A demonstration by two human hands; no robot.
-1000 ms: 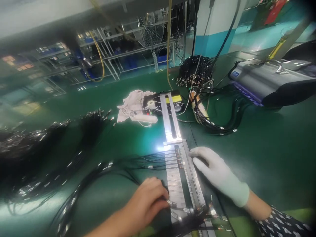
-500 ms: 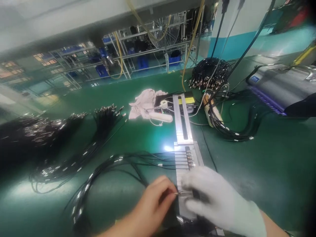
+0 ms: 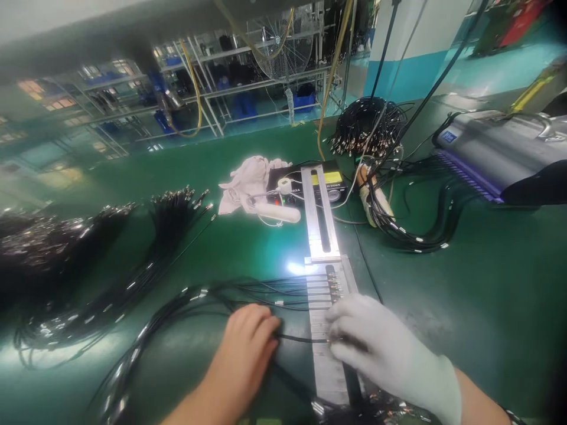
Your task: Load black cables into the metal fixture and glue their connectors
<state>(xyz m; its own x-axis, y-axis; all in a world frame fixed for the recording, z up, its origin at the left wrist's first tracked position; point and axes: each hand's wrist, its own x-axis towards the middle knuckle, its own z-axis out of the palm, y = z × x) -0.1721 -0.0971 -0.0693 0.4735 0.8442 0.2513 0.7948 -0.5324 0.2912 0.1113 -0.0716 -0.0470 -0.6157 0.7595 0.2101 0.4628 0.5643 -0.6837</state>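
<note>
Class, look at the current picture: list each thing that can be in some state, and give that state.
Left hand: bare, closed on a black cable
Right hand: gloved, at the cable's far end, grip unclear
Black cable: stretched between both hands, partly over the metal fixture
Metal fixture: several other cables lying across it
Black box: red light lit
White cloth: crumpled
Fan: spinning or still, cannot tell

Smooth metal fixture [image 3: 325, 375] (faintly shiny), glossy cables [image 3: 148, 327]
</note>
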